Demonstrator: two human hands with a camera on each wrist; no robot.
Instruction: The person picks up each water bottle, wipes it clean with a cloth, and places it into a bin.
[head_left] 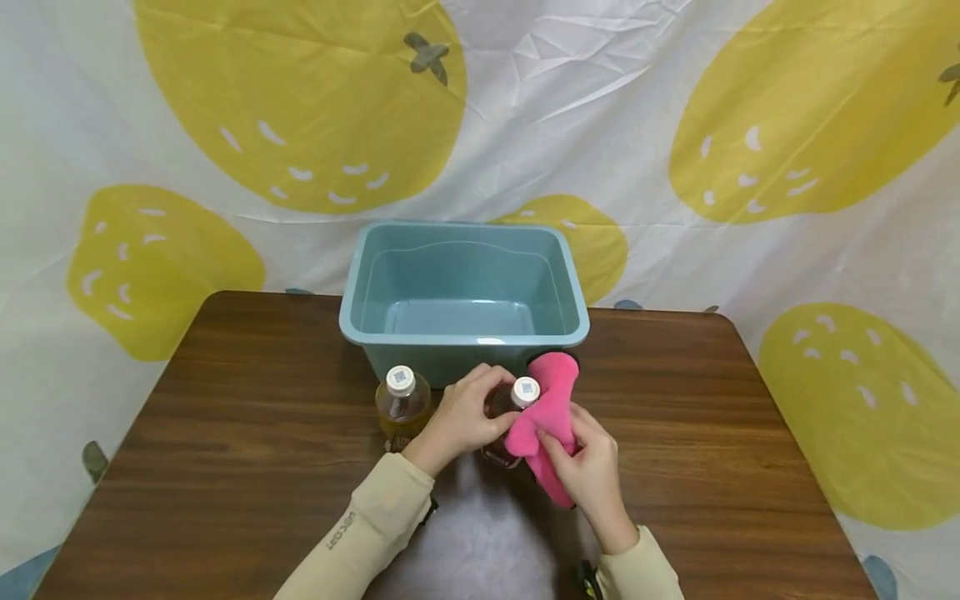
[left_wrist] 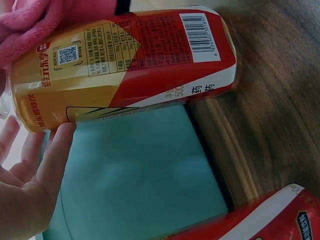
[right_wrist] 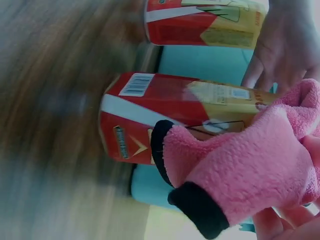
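Note:
A drink bottle (head_left: pixel 498 454) with a white cap stands on the table; its red-and-gold label (left_wrist: pixel 145 55) shows in the left wrist view. My left hand (head_left: pixel 467 417) holds the bottle near its shoulder, thumb in front and fingers behind. A pink fleecy cloth (head_left: pixel 553 408) with black edging lies against the bottle's right side. My right hand (head_left: pixel 594 468) pinches the cloth between thumb and fingers. In the right wrist view, the cloth (right_wrist: pixel 245 165) covers part of the bottle (right_wrist: pixel 165 100). A second capped bottle (head_left: pixel 402 404) stands left of my left hand.
A blue-green plastic bin (head_left: pixel 465 340) stands behind the bottles at the back of the brown wooden table (head_left: pixel 247 450). A white curtain (head_left: pixel 570 50) with yellow fruit prints hangs behind the table.

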